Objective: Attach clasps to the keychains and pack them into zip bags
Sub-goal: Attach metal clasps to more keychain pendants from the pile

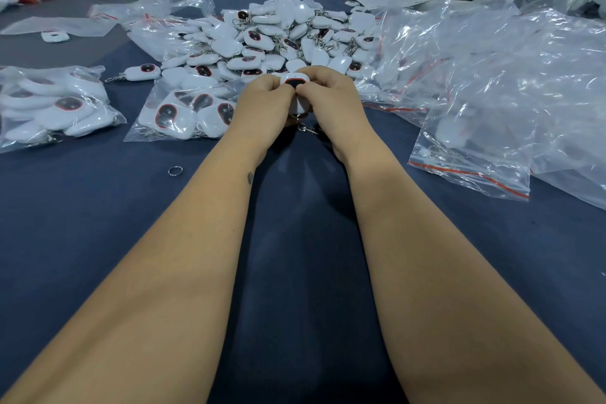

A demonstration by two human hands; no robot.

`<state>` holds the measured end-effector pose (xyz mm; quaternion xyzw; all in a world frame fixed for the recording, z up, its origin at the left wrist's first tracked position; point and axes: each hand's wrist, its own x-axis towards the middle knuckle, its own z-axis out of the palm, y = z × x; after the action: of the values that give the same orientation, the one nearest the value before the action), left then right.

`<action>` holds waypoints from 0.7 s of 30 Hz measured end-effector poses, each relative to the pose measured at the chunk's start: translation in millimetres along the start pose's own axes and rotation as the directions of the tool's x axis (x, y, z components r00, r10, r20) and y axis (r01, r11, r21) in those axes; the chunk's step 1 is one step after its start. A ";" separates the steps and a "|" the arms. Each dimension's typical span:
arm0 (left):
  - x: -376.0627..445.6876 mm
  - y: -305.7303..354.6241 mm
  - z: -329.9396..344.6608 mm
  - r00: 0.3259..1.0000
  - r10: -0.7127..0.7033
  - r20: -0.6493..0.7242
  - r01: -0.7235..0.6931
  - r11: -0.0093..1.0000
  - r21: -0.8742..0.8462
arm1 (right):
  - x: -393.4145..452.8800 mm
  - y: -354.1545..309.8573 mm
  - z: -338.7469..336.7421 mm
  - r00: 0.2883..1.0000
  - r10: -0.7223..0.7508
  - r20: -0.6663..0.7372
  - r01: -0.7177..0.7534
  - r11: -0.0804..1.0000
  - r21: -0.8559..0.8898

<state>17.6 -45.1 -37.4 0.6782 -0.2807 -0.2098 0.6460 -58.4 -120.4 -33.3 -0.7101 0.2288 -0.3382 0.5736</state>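
Both hands, left hand (267, 98) and right hand (328, 97), pinch one white keychain (292, 84) between curled fingertips, above the table's (98, 223) middle. Its long axis runs toward the person, so the clasp (308, 129) hangs just below the grip, equally near both hands.

Bare dark cloth (98, 223) lies open from seven to five o'clock — only a small ring (175, 171) at nine breaks it. At twelve the heap of white keychains (278, 39) blocks the way; filled zip bags (55, 105) crowd ten, and crumpled empty bags (492, 92) — piled high — close off two to three.
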 end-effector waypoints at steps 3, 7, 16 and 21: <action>-0.6 0.0 0.4 1.000 0.008 -0.004 -0.008 1.000 -0.003 | 0.0 0.0 -0.3 1.000 0.002 0.002 -0.003 1.000 0.015; -0.6 0.6 -0.1 1.000 0.007 -0.010 -0.007 1.000 0.000 | 0.2 -0.4 -0.6 1.000 0.015 -0.001 -0.015 0.999 0.029; 1.5 -3.2 1.0 0.998 0.015 -0.057 -0.015 1.000 -0.001 | 4.2 3.1 0.3 0.998 0.035 -0.059 -0.035 0.999 -0.001; 5.1 0.7 -1.3 0.989 -0.063 -0.135 0.026 0.965 -0.260 | 5.7 2.2 0.2 0.994 0.108 -0.028 -0.109 0.993 -0.040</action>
<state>22.2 -47.4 -36.2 0.6079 -0.1890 -0.2101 0.7421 -54.3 -124.9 -34.2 -0.7038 0.2816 -0.3108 0.5734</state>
